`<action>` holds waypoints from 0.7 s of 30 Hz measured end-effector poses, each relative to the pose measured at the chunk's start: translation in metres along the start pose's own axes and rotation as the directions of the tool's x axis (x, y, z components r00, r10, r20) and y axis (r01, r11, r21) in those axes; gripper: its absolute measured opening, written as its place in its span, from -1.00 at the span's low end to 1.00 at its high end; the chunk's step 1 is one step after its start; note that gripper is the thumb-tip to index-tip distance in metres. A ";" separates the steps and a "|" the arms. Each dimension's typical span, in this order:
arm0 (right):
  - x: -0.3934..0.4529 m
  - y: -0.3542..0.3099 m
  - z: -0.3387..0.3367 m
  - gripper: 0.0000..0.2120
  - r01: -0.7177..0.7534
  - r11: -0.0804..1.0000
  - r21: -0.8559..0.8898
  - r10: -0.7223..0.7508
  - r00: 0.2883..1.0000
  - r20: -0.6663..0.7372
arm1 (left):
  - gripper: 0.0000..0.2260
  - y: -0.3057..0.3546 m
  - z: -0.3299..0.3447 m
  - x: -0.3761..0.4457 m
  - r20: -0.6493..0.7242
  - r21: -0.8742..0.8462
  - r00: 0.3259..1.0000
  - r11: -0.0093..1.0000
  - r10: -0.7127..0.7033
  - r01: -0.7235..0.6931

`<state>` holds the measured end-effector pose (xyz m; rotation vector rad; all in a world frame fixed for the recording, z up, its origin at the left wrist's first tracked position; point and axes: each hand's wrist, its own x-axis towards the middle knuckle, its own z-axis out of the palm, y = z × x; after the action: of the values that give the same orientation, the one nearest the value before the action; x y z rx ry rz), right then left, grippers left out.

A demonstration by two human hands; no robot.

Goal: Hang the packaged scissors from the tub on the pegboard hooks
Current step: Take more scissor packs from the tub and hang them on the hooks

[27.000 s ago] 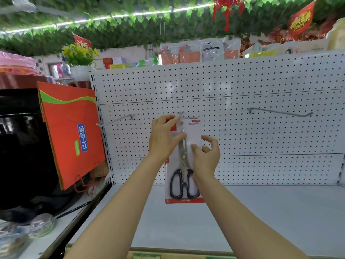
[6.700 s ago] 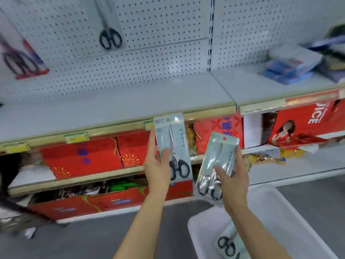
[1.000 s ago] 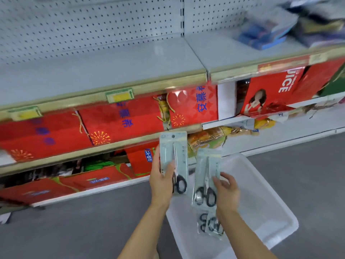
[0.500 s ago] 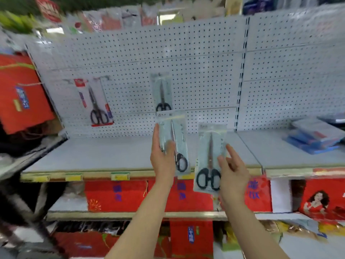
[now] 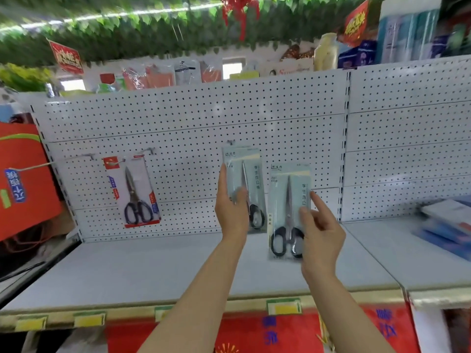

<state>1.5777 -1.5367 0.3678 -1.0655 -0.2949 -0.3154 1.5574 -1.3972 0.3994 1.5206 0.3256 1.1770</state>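
Note:
My left hand (image 5: 230,212) is shut on a pale green scissors pack (image 5: 244,184) and holds it upright against the white pegboard (image 5: 280,110). The pack's top edge sits just below the middle hook (image 5: 231,142). My right hand (image 5: 319,233) grips a second pale green scissors pack (image 5: 289,200) by its lower right, a little lower and in front of the board. A red-carded scissors pack (image 5: 135,192) hangs on a hook to the left. The tub is out of view.
A bare hook (image 5: 84,156) sticks out at the far left of the board. A red paper bag (image 5: 23,179) hangs at the left edge. The grey shelf (image 5: 153,271) lies below the board. Blue packets (image 5: 448,225) lie on the shelf to the right.
The view has tilted up to the pegboard. Both hands have lifted their packs, and the left pack now covers the spot under the middle hook.

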 end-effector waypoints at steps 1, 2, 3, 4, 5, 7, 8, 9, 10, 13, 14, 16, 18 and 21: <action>0.002 0.002 0.004 -0.66 0.005 1.000 -0.003 -0.005 1.000 0.003 | -0.40 -0.002 0.001 0.005 -0.012 0.003 1.000 1.000 -0.014 0.014; 0.004 0.003 0.007 -0.66 0.007 1.000 -0.003 -0.007 1.000 0.009 | -0.39 -0.006 0.002 0.011 -0.025 0.007 1.000 1.000 -0.018 0.018; 0.006 0.005 0.010 -0.66 0.008 1.000 0.002 -0.008 1.000 0.019 | -0.38 -0.009 0.003 0.015 -0.026 0.003 0.999 1.000 -0.021 0.022; 0.009 0.006 0.013 -0.65 0.008 1.000 0.008 -0.008 1.000 0.029 | -0.38 -0.011 0.004 0.019 -0.023 0.000 1.000 1.000 -0.020 0.020; 0.012 0.008 0.015 -0.64 0.007 1.000 0.010 -0.008 0.999 0.039 | -0.38 -0.013 0.006 0.023 -0.023 -0.005 1.000 1.000 -0.022 0.022; 0.019 0.010 0.018 -0.63 0.003 1.000 0.005 -0.003 0.999 0.051 | -0.39 -0.016 0.010 0.029 -0.027 -0.024 0.999 0.999 -0.039 0.038; 0.021 0.011 0.019 -0.63 -0.001 1.000 0.001 0.001 0.999 0.053 | -0.40 -0.017 0.011 0.032 -0.031 -0.025 0.998 0.999 -0.047 0.046; 0.024 0.011 0.021 -0.64 -0.005 1.000 0.001 0.005 0.998 0.055 | -0.40 -0.017 0.013 0.033 -0.040 -0.020 0.998 0.998 -0.054 0.053; 0.026 0.011 0.022 -0.64 -0.007 1.000 0.006 0.006 0.998 0.060 | -0.40 -0.018 0.014 0.035 -0.051 -0.016 0.997 0.998 -0.055 0.055; 0.032 0.010 0.024 -0.64 -0.008 1.000 0.017 0.007 0.996 0.084 | -0.40 -0.024 0.016 0.041 -0.073 -0.013 0.996 0.998 -0.055 0.055; 0.033 0.010 0.024 -0.64 -0.007 1.000 0.015 0.006 0.996 0.090 | -0.41 -0.027 0.017 0.042 -0.078 -0.004 0.995 0.998 -0.057 0.057; 0.036 0.011 0.025 -0.64 -0.008 1.000 0.009 0.007 0.995 0.096 | -0.42 -0.033 0.018 0.044 -0.089 0.023 0.994 0.998 -0.062 0.064; 0.037 0.014 0.028 -0.64 -0.005 1.000 0.000 0.005 0.995 0.103 | -0.42 -0.041 0.020 0.049 -0.096 0.075 0.994 0.996 -0.043 0.050; 0.037 0.019 0.034 -0.64 -0.004 1.000 -0.005 0.004 0.993 0.121 | -0.43 -0.050 0.023 0.058 -0.105 0.192 0.994 0.981 -0.001 0.021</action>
<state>1.6160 -1.5021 0.3818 -1.0920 -0.4004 -0.2484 1.6217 -1.3511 0.3872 1.6244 0.5313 1.2474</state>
